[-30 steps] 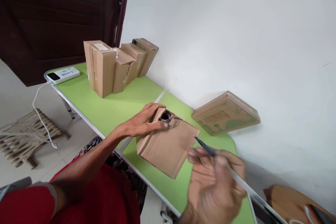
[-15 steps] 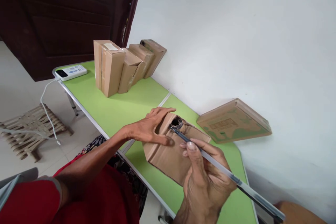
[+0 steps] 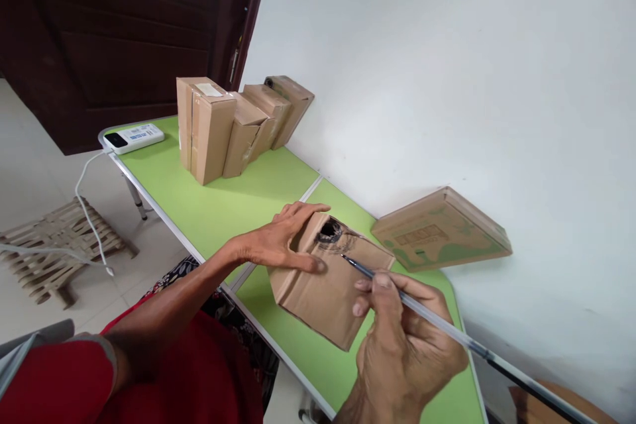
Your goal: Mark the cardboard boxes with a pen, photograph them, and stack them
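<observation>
A brown cardboard box (image 3: 318, 291) lies on the green table in front of me. Near its far end is a ragged hole (image 3: 328, 230) ringed with black, and dark scribbled strokes spread beside it. My left hand (image 3: 291, 242) grips the box's left end, thumb on the upper face and fingers over the far edge. Pinched in my right hand (image 3: 407, 338) is a long pen (image 3: 432, 315) with a clear barrel and dark tip. That tip sits over the box face, a little below the scribbles; whether it touches the cardboard I cannot tell.
Several cardboard boxes (image 3: 213, 132) stand in a row at the table's (image 3: 278, 179) far end. A flat printed box (image 3: 442, 232) leans on the wall to the right. A white power bank (image 3: 134, 138) with a cable lies at the left corner. A woven stool (image 3: 64, 245) is on the floor.
My right hand has drawn the pen tip away from the hole's edge, toward the lower right. My left hand stays on the box.
</observation>
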Motion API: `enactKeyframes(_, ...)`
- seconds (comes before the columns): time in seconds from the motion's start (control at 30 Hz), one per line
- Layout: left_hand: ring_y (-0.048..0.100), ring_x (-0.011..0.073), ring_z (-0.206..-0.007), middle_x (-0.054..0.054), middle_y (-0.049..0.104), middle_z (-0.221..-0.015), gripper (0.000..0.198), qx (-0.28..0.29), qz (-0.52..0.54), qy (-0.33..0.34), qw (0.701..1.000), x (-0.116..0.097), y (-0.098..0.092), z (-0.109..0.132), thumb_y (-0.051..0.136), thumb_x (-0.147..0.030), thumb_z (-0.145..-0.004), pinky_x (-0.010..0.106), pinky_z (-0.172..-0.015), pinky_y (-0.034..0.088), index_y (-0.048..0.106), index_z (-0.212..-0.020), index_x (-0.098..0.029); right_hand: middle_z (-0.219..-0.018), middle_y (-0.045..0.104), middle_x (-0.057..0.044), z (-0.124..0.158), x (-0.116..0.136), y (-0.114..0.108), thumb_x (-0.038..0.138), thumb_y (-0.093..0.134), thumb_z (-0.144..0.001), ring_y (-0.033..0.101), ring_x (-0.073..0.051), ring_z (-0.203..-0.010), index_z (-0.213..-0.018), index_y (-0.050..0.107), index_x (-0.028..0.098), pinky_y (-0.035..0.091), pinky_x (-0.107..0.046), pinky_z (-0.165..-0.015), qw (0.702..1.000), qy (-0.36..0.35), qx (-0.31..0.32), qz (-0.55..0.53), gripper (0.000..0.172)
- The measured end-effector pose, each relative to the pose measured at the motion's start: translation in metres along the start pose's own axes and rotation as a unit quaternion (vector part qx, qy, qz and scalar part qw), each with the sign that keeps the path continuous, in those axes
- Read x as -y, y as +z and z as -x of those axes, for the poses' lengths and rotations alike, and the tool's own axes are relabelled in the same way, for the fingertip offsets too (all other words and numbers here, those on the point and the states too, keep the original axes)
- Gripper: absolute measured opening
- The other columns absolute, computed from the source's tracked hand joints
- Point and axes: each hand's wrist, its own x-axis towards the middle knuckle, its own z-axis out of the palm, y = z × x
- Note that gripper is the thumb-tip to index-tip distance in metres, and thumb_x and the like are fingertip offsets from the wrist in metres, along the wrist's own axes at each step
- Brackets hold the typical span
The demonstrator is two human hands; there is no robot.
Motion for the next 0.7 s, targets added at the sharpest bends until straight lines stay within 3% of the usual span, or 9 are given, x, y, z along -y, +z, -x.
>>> enactKeyframes(0.13,0.035,0.0399,-0.149,0.015,0.04,-0.157,0.103,0.005,-0.001,0.002,1.0,0.001,0.0,0.001,0.081,-0.056,-0.077,0.065,-0.127,0.027,0.031,-0.162,-0.027,-0.072,0.07,0.0,-0.007,0.005,0.012,0.037,0.082,-0.087,0.063,-0.012,-0.054,-0.093,0.07,0.015,0.049,-0.024,-0.052,0.999,-0.007,-0.03,-0.014,0.026)
enactKeyframes(0.23,0.032,0.0415,-0.151,0.015,0.038,-0.159,0.103,0.01,0.003,-0.005,1.0,0.001,0.0,0.002,0.081,-0.058,-0.076,0.068,-0.127,0.025,0.031,-0.162,-0.028,-0.09,0.074,-0.005,-0.018,0.011,0.012,0.039,0.079,-0.087,0.071,-0.018,-0.073,-0.096,0.067,0.017,0.053,-0.028,-0.057,0.995,-0.029,-0.08,-0.055,0.026)
enactKeyframes(0.33,0.032,0.0423,-0.151,0.015,0.038,-0.159,0.102,0.01,0.009,-0.004,1.0,0.002,0.0,0.002,0.081,-0.059,-0.077,0.069,-0.126,0.025,0.032,-0.161,-0.03,-0.092,0.072,-0.005,-0.03,0.001,-0.012,0.042,0.064,-0.093,0.066,-0.018,-0.066,-0.089,0.055,0.023,0.044,-0.028,-0.048,0.98,-0.031,-0.192,-0.033,0.022)
enactKeyframes(0.4,0.031,0.0422,-0.151,0.015,0.038,-0.159,0.102,0.006,0.01,0.0,1.0,0.003,0.0,0.002,0.081,-0.059,-0.077,0.069,-0.126,0.025,0.032,-0.161,-0.029,-0.081,0.067,-0.003,-0.035,-0.02,-0.035,0.043,0.049,-0.097,0.057,-0.017,-0.055,-0.083,0.046,0.026,0.037,-0.027,-0.046,0.971,0.024,-0.201,0.127,0.022)
enactKeyframes(0.43,0.031,0.0421,-0.151,0.015,0.038,-0.159,0.102,0.004,0.01,0.003,1.0,0.004,0.0,0.002,0.08,-0.059,-0.077,0.069,-0.126,0.025,0.032,-0.161,-0.029,-0.077,0.065,-0.003,-0.035,-0.033,-0.047,0.043,0.043,-0.098,0.055,-0.017,-0.054,-0.083,0.045,0.026,0.038,-0.027,-0.048,0.952,0.076,-0.156,0.254,0.022)
enactKeyframes(0.47,0.032,0.042,-0.151,0.015,0.038,-0.159,0.101,0.002,0.01,0.004,1.0,0.005,0.001,0.002,0.08,-0.059,-0.078,0.069,-0.126,0.025,0.032,-0.161,-0.03,-0.079,0.066,-0.005,-0.032,-0.048,-0.056,0.043,0.037,-0.1,0.059,-0.018,-0.061,-0.083,0.046,0.026,0.043,-0.029,-0.056,0.898,0.143,-0.026,0.415,0.026)
enactKeyframes(0.5,0.032,0.0418,-0.151,0.014,0.038,-0.159,0.1,0.0,0.011,0.006,1.0,0.005,0.001,0.001,0.08,-0.059,-0.078,0.069,-0.126,0.025,0.032,-0.161,-0.03,-0.078,0.068,-0.008,-0.027,-0.062,-0.063,0.041,0.042,-0.098,0.063,-0.021,-0.067,-0.081,0.051,0.025,0.045,-0.031,-0.061,0.864,0.182,0.038,0.468,0.025)
enactKeyframes(0.6,0.034,0.0416,-0.149,0.014,0.038,-0.16,0.1,0.001,0.012,0.007,1.0,0.005,0.001,0.001,0.079,-0.06,-0.078,0.068,-0.126,0.026,0.032,-0.161,-0.029,-0.08,0.073,-0.013,-0.002,-0.096,-0.068,0.035,0.051,-0.096,0.07,-0.028,-0.079,-0.082,0.064,0.022,0.047,-0.034,-0.069,0.79,0.253,0.152,0.538,0.023)
enactKeyframes(0.7,0.034,0.042,-0.148,0.014,0.039,-0.16,0.1,0.003,0.011,0.008,1.0,0.004,0.0,0.001,0.078,-0.06,-0.078,0.068,-0.125,0.027,0.032,-0.161,-0.029,-0.092,0.075,-0.017,0.023,-0.111,-0.059,0.035,0.043,-0.101,0.073,-0.032,-0.091,-0.104,0.071,0.018,0.049,-0.038,-0.074,0.742,0.28,0.205,0.573,0.032)
